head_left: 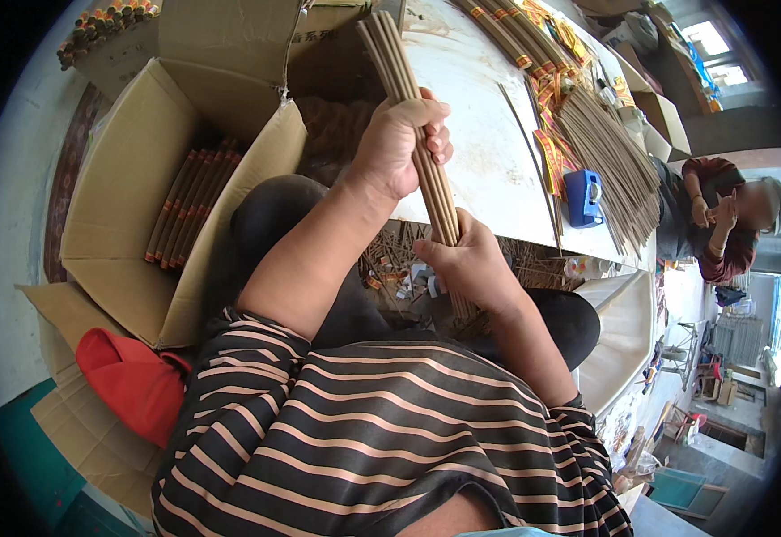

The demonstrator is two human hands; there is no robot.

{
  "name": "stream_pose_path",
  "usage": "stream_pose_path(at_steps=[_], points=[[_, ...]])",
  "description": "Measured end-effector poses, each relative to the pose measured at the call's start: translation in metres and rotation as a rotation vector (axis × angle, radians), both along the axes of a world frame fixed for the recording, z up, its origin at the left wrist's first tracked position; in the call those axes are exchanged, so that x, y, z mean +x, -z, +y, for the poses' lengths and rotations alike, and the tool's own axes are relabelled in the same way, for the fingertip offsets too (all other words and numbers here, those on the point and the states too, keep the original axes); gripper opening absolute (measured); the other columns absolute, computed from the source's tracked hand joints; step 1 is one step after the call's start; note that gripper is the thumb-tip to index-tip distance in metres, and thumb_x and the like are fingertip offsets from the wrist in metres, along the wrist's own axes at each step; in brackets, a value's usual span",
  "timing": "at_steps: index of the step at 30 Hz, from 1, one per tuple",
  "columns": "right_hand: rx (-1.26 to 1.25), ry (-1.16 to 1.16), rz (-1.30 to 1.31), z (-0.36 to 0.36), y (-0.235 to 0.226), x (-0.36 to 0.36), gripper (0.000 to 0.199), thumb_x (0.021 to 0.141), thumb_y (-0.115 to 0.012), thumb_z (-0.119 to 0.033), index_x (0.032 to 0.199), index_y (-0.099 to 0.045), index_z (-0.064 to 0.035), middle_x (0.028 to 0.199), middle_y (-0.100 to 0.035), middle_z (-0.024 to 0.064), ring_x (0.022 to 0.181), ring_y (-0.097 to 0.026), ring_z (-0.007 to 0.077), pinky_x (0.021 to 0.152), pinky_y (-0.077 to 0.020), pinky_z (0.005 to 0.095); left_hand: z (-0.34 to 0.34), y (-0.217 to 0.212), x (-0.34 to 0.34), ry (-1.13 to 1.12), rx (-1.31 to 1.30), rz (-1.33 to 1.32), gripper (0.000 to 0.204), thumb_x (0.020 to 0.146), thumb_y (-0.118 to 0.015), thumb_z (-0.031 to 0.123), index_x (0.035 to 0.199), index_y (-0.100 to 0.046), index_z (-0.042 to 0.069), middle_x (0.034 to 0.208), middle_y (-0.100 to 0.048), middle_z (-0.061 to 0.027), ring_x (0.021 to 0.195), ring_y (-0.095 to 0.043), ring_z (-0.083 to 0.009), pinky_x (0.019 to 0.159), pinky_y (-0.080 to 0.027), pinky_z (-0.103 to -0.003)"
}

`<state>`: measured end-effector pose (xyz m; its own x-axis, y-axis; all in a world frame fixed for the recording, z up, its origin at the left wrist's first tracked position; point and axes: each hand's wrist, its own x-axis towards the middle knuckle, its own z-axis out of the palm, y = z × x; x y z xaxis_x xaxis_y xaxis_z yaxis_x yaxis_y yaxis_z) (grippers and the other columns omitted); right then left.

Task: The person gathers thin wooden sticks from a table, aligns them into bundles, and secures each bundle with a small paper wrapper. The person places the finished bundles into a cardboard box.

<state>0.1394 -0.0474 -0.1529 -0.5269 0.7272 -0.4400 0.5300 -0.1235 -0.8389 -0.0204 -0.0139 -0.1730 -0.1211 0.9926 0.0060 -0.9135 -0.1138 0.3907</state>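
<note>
A bundle of long brown incense sticks [438, 190] slants across my lap, its upper end over the table edge. Wrapped round its upper part is my left hand [406, 139], closed, fingertips showing on the far side. Lower down, my right hand [471, 262] grips the same bundle, thumb across the front. The bundle's lower end reaches down between my knees, partly hidden by my right hand. On the white table [480, 134] to the right, a large pile of loose incense sticks [601, 161] lies fanned out, with a blue tape dispenser [583, 199] on its near side.
An open cardboard box [122, 179] at my left holds several wrapped bundles [192, 206]. Red cloth [131, 385] lies beside it. More wrapped bundles [507, 36] and red-and-yellow paper strips [551, 161] lie on the table. Debris litters the floor [390, 268]. Another person [730, 210] is at the far right.
</note>
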Motion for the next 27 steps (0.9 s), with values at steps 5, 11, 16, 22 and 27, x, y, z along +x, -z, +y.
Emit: stream_pose_path(at_steps=[5,11,16,22,27], points=[[0.217,-0.009,-0.136,-0.001,0.002,0.0,0.027,0.079,-0.064,-0.019,0.083,-0.046,0.0,0.061,-0.054,0.0077,0.049,-0.055,0.0163,0.044,-0.0436,0.0299,0.004,0.0,0.002,-0.006,-0.017,-0.055,0.014,0.076,-0.061,0.002,0.075,-0.049,0.01,0.056,-0.048,-0.0016,0.045,-0.046,-0.0126,0.045,-0.039,-0.027],[0.542,-0.059,-0.418,0.001,0.0,-0.003,0.031,0.082,-0.061,-0.025,0.087,-0.047,0.0022,0.067,-0.057,0.0195,0.062,-0.059,0.0313,0.058,-0.0467,0.037,-0.001,0.001,0.014,-0.063,-0.13,0.029,0.015,0.077,-0.059,0.001,0.073,-0.048,0.009,0.056,-0.046,-0.0028,0.045,-0.046,-0.0139,0.044,-0.039,-0.028],[0.059,0.089,0.334,0.003,-0.005,0.008,0.034,0.091,-0.054,-0.031,0.105,-0.054,0.0006,0.078,-0.058,0.0038,0.067,-0.053,0.0076,0.061,-0.0446,0.0213,-0.001,-0.005,-0.007,-0.038,0.062,-0.005,0.011,0.082,-0.056,0.004,0.078,-0.049,0.012,0.057,-0.041,0.003,0.047,-0.04,-0.0091,0.044,-0.036,-0.025],[0.45,0.095,0.044,0.01,-0.007,0.014,0.017,0.088,-0.058,-0.017,0.089,-0.061,0.0004,0.073,-0.061,0.0081,0.064,-0.057,0.0146,0.059,-0.0468,0.0276,0.0,-0.004,-0.009,0.006,0.085,0.001,0.015,0.081,-0.059,0.006,0.071,-0.049,0.012,0.057,-0.044,0.0015,0.048,-0.045,-0.0111,0.046,-0.038,-0.027],[0.896,-0.071,-0.096,0.015,-0.013,0.024,0.008,0.081,-0.06,-0.009,0.081,-0.059,-0.0006,0.075,-0.059,0.015,0.069,-0.058,0.0308,0.063,-0.0474,0.0357,0.003,0.0,-0.012,-0.091,0.062,-0.003,0.014,0.082,-0.06,0.009,0.073,-0.05,0.012,0.06,-0.044,0.0026,0.051,-0.045,-0.0107,0.05,-0.039,-0.025]])
